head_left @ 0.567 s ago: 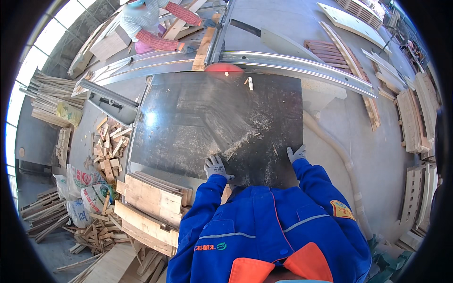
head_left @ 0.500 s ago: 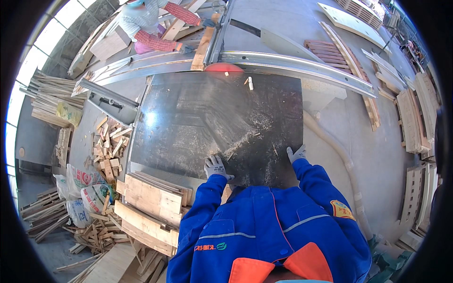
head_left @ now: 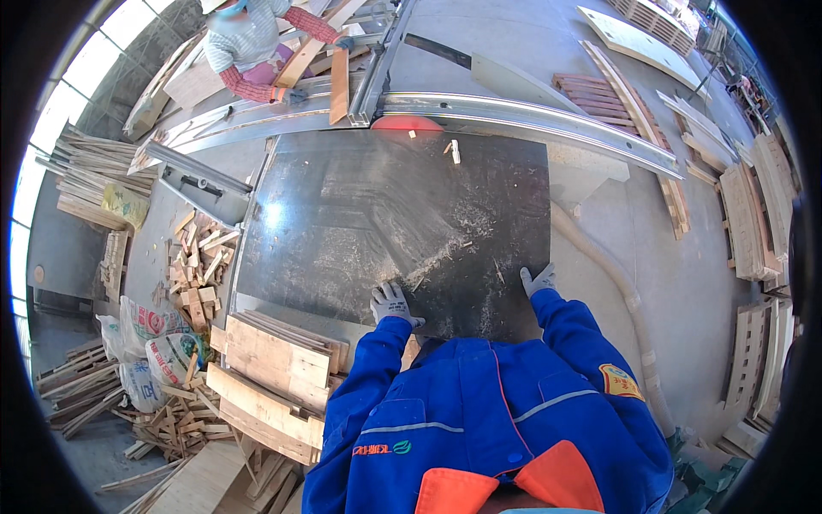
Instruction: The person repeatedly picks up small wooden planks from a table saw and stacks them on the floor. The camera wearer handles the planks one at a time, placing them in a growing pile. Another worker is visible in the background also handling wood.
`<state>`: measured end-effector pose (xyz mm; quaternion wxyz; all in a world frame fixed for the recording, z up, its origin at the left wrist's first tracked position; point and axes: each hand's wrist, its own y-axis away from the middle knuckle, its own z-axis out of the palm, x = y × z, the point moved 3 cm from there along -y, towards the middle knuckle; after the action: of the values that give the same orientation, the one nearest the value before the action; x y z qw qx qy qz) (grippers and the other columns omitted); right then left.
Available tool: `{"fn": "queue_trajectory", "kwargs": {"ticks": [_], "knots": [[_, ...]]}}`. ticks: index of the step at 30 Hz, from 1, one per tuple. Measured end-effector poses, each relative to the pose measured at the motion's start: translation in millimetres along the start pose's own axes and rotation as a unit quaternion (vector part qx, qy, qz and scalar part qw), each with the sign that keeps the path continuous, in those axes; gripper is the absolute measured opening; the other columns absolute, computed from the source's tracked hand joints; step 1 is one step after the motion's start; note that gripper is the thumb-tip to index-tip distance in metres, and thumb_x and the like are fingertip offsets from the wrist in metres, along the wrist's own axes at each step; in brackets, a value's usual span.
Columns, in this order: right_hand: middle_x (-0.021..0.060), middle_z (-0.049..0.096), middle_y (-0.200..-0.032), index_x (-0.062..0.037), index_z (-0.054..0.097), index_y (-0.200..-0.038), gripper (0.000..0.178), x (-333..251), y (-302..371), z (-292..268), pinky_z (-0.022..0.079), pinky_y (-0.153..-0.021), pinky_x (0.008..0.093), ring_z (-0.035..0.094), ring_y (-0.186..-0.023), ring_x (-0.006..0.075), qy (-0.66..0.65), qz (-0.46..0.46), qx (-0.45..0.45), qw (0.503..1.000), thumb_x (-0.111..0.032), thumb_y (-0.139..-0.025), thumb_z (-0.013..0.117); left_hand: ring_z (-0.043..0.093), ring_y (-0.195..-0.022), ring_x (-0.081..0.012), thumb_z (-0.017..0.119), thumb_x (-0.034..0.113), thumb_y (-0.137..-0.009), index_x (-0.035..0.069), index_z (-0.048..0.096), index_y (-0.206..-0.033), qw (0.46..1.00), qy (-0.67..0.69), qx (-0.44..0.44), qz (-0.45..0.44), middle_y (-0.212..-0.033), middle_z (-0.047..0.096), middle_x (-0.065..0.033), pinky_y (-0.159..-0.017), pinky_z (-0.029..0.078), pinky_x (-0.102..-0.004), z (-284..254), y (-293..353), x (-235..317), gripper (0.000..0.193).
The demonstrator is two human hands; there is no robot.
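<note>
My left hand (head_left: 391, 303), in a grey glove, lies flat on the near edge of a dark machine table (head_left: 342, 197) with its fingers spread. At the table's near right edge rests my right hand (head_left: 538, 280), gloved too, its fingers apart. Neither holds anything. Sawdust and small chips (head_left: 445, 248) are scattered over the tabletop between and beyond my hands. A red guard (head_left: 407, 123) shows at the table's far edge, beside a long metal rail (head_left: 531, 118). Across the machine, a co-worker's gloved hand (head_left: 344, 42) touches a wooden board (head_left: 340, 86) by the rail.
Stacked planks (head_left: 274, 351) stand close on my left, beyond them a heap of wood offcuts (head_left: 201, 265) and plastic sacks (head_left: 163, 343). A thick hose (head_left: 612, 270) runs along the floor on my right. Wooden panels (head_left: 749, 218) lean at the far right.
Across the machine, the co-worker has shifted left, and the board by the rail has moved left and turned more upright in view. My own hands have stayed where they were.
</note>
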<state>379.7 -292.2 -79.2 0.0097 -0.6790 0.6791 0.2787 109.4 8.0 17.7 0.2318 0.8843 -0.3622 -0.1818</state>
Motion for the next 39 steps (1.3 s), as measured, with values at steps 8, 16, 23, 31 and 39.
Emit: {"fn": "queue_trajectory", "kwargs": {"ticks": [8,16,23,31,39], "knots": [[0.0354,0.03,-0.151,0.0051,0.008,-0.155,0.114,4.3,-4.2,3.2,0.031,-0.117,0.0458,0.036,-0.139,0.0471,0.005,-0.005,-0.004,1.0,-0.064,-0.083,0.065,0.024,-0.145,-0.044,0.078,0.073,-0.06,0.003,0.021,-0.155,1.0,-0.005,-0.005,0.003,-0.158,0.023,-0.0202,-0.117,0.025,-0.0519,-3.1,1.0,1.3,0.131],[0.0359,0.028,-0.152,0.0038,0.006,-0.155,0.114,-1.4,0.6,-2.4,0.031,-0.116,0.0471,0.034,-0.14,0.0477,0.002,0.004,-0.022,1.0,-0.064,-0.084,0.063,0.024,-0.145,-0.0443,0.078,0.073,-0.06,0.003,0.021,-0.155,1.0,-0.004,0.0,0.0,-0.158,0.023,-0.0207,-0.117,0.025,-0.0521,-0.3,-0.2,0.4,0.132],[0.0367,0.032,-0.149,0.0074,0.011,-0.154,0.113,0.1,-0.1,-1.0,0.031,-0.116,0.0462,0.037,-0.138,0.0482,0.006,-0.005,-0.003,1.0,-0.065,-0.085,0.063,0.025,-0.145,-0.0442,0.079,0.073,-0.059,0.003,0.02,-0.155,1.0,-0.003,0.004,0.002,-0.157,0.024,-0.0207,-0.116,0.025,-0.0522,-2.3,1.4,0.8,0.133],[0.0372,0.032,-0.149,0.0076,0.01,-0.154,0.112,-2.7,2.8,-2.4,0.032,-0.116,0.0456,0.037,-0.137,0.0486,0.0,-0.006,-0.008,1.0,-0.064,-0.085,0.062,0.026,-0.144,-0.044,0.08,0.073,-0.059,0.003,0.018,-0.156,1.0,-0.002,0.009,0.001,-0.156,0.025,-0.0207,-0.116,0.026,-0.052,0.2,0.4,-0.1,0.134],[0.0365,0.031,-0.15,0.0064,0.008,-0.154,0.111,-3.5,3.8,-3.9,0.032,-0.116,0.0452,0.037,-0.138,0.0486,0.013,0.002,-0.011,1.0,-0.064,-0.086,0.06,0.026,-0.144,-0.0438,0.079,0.073,-0.059,0.003,0.017,-0.156,1.0,0.001,0.004,0.003,-0.156,0.024,-0.0206,-0.117,0.025,-0.0514,0.0,-0.7,0.1,0.135]]}}
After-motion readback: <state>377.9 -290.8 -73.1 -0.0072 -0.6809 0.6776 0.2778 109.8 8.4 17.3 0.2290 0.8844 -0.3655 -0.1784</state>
